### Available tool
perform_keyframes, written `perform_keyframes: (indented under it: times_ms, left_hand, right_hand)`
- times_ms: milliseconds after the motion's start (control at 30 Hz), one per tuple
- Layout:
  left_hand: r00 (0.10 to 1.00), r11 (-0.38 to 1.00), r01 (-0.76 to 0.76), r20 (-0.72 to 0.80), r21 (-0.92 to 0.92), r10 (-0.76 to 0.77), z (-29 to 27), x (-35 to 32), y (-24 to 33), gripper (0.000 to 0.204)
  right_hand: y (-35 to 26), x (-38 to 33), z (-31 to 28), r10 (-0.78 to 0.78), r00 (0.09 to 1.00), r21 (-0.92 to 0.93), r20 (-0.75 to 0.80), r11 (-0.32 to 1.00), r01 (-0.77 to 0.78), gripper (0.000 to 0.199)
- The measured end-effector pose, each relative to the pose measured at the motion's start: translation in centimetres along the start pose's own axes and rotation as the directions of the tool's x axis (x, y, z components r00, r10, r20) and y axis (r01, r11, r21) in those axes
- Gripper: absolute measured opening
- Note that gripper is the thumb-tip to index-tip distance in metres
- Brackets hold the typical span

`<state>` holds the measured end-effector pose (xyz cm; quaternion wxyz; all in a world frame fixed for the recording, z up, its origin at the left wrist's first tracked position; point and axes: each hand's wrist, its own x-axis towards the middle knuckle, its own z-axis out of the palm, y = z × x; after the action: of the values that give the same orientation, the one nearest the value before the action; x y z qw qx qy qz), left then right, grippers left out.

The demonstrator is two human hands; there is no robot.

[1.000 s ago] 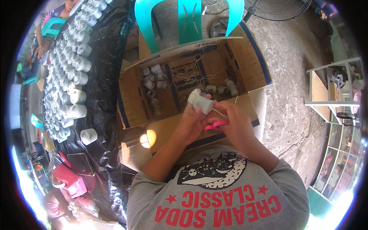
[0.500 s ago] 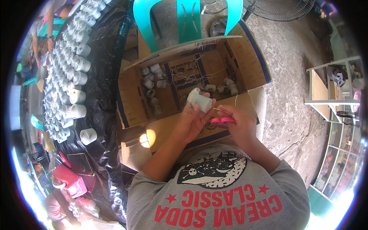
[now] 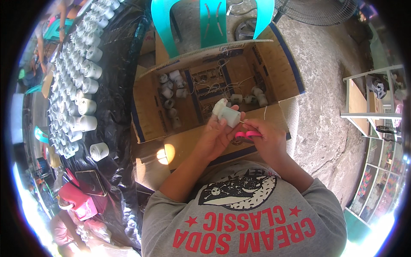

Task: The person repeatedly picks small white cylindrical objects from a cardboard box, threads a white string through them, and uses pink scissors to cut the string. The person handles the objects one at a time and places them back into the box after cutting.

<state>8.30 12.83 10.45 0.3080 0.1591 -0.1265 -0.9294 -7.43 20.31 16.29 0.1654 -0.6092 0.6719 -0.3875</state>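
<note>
A white candle [image 3: 232,115], a smooth cylinder with a lumpy shape at one end, lies tilted in my left hand [image 3: 215,136], gripped by the fingers. Close to its right end, my right hand [image 3: 272,136] is closed around scissors with pink handles [image 3: 247,135]. A thin pale string [image 3: 244,123] runs between the candle's end and the right fingers. The scissor blades are hidden. Beneath both hands is an open cardboard box [image 3: 282,64] with several white candles [image 3: 167,92] and loose white strings [image 3: 209,88] inside.
On the left, a table covered in black plastic [image 3: 122,64] bears rows of white candles [image 3: 81,81], one lone candle [image 3: 99,151], a phone [image 3: 90,183] and a pink container [image 3: 85,208]. Beyond the box stand a teal chair [image 3: 212,25] and a fan [image 3: 317,10]. Shelving [image 3: 372,115] is at right.
The view has shifted slightly. My left hand and the candle are a little farther right and lower, and the candle's end is closer to the right fingers.
</note>
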Motion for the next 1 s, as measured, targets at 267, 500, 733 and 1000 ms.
perform_keyframes:
  times_ms: [267,500,733,1000]
  left_hand:
    - [1.000,0.996,-0.021,0.007,0.090,0.021,-0.12,0.14,-0.52,0.065]
    - [0.999,0.996,0.014,-0.051,0.084,-0.009,-0.05,0.09,-0.22,0.057]
    - [0.998,0.999,-0.014,-0.061,0.046,0.016,0.02,0.17,-0.17,0.058]
    - [0.998,0.996,-0.019,-0.052,0.084,0.023,0.03,0.04,-0.49,0.064]
  right_hand:
    - [0.43,-0.24,0.34,0.029,0.998,0.027,0.053,0.999,-0.031,0.029]
    - [-0.09,-0.20,0.42,0.012,1.000,-0.044,-0.008,0.999,-0.012,0.028]
    - [0.05,-0.46,-0.21,-0.065,0.997,-0.102,-0.039,0.993,0.060,0.023]
    - [0.07,-0.34,0.07,-0.039,0.999,-0.110,0.033,0.993,0.043,0.021]
